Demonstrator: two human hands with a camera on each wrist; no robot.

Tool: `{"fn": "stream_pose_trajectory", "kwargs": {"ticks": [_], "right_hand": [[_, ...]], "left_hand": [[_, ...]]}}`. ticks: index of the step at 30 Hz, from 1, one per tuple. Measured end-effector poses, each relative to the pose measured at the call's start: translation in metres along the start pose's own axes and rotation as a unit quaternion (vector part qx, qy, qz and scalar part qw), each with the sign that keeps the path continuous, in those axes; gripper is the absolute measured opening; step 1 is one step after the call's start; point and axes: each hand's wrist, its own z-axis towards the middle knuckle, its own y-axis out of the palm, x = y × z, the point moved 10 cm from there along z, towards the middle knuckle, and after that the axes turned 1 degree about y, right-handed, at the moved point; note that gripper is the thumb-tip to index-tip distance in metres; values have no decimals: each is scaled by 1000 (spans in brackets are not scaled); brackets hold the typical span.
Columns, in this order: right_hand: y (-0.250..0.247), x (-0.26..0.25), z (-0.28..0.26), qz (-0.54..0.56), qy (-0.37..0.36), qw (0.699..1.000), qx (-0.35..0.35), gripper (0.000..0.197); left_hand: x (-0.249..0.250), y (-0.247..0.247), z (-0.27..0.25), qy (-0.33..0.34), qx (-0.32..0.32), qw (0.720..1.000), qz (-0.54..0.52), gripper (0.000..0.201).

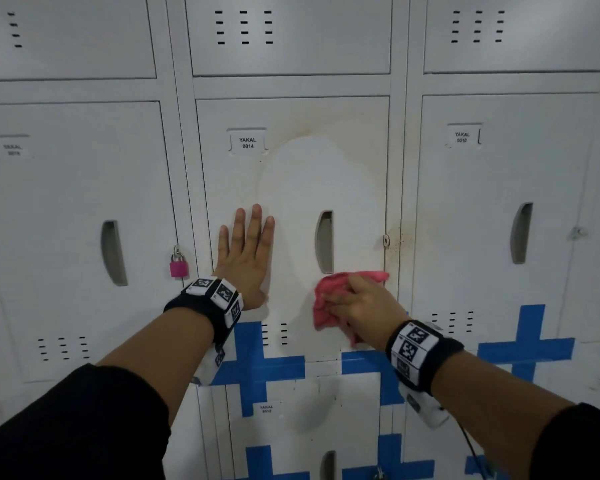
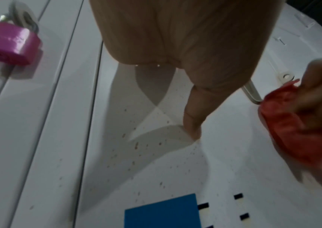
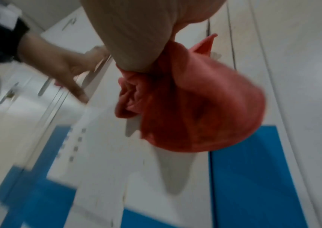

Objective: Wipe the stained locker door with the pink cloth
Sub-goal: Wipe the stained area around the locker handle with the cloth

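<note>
The left hand (image 1: 246,251) is lying flat on the stained locker door (image 1: 291,188), fingers straight, holding nothing. The right hand (image 1: 361,303) is gripping the crumpled pink cloth (image 1: 329,296) against the door's lower right, just below the recessed handle slot (image 1: 324,242). A pink padlock (image 1: 179,265) is hanging on the left neighbour locker. Blue tape crosses (image 1: 257,362) are sitting lower down; brownish stain ring around a cleaner oval, approx. centre.

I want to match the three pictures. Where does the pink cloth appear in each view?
Head: pink cloth lower centre-right, under the right hand, just below the door's handle slot.
Left wrist: at the right edge.
Right wrist: centre.
Shared landmark: blue tape.
</note>
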Motion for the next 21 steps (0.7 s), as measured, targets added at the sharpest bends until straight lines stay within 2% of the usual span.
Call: {"fn": "stream_pose_trajectory", "kwargs": {"ticks": [2, 3, 5, 7, 8, 11, 15, 18, 21], "right_hand": [[-29, 9, 3, 15, 32, 998, 46, 19], [-46, 22, 8, 70, 73, 991, 86, 12], [-85, 52, 18, 145, 172, 956, 190, 24], [-121, 73, 29, 108, 237, 928, 265, 31], [-133, 79, 36, 78, 242, 924, 285, 35], [-133, 97, 54, 54, 274, 921, 271, 39], [-113, 76, 47, 21, 260, 930, 259, 30], [-76, 71, 37, 47, 286, 941, 174, 44], [-44, 64, 25, 24, 295, 949, 110, 43]], "left_hand": [[1, -1, -2, -7, -6, 1000, 6, 136], [2, -3, -2, -13, -3, 1000, 10, 132], [3, -7, -3, -20, 5, 1000, 8, 125], [4, -12, -4, -21, 11, 1000, 11, 123], [4, -13, -5, -22, 13, 1000, 10, 122], [4, -15, -6, -14, 14, 1000, -16, 121], [3, -15, -5, -11, -1, 1000, -2, 118], [4, -10, -13, -14, -7, 1000, 8, 118], [8, 5, -24, -11, -26, 1000, 1, 118]]}}
